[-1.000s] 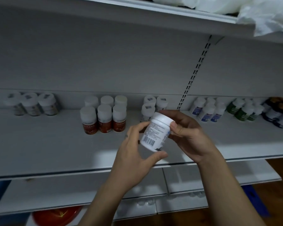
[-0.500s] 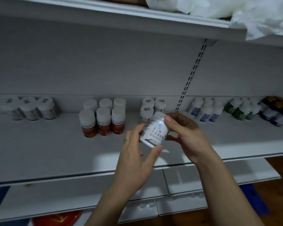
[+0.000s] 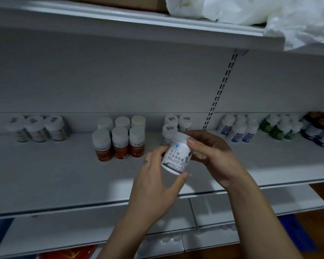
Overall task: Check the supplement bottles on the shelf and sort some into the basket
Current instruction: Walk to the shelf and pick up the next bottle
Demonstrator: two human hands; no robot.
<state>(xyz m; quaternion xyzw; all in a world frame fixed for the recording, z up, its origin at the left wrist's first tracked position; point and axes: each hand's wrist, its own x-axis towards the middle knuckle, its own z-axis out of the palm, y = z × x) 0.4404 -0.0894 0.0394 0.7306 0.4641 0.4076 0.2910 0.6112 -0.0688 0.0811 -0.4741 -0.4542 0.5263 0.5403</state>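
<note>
Head view shows the white bottle (image 3: pixel 176 156) tilted, cap up and rightward, label facing the camera, gripped by left hand (image 3: pixel 157 186) and right hand (image 3: pixel 211 157) above the shelf (image 3: pixel 64 174).

Small print on held bottle (image 3: pixel 176 157) unreadable, cap mostly hidden behind right hand (image 3: pixel 211 156). Rear bottle (image 3: pixel 169 131) half covered by it. Far-left bottles (image 3: pixel 39 129) have blurred labels. Dark bottles (image 3: pixel 318 131) cut by right edge; red thing (image 3: pixel 69 253) (basket? can't tell) cut by bottom edge.

white bottle (image 3: pixel 176 156), tilted, above shelf (image 3: pixel 64 174)
</note>
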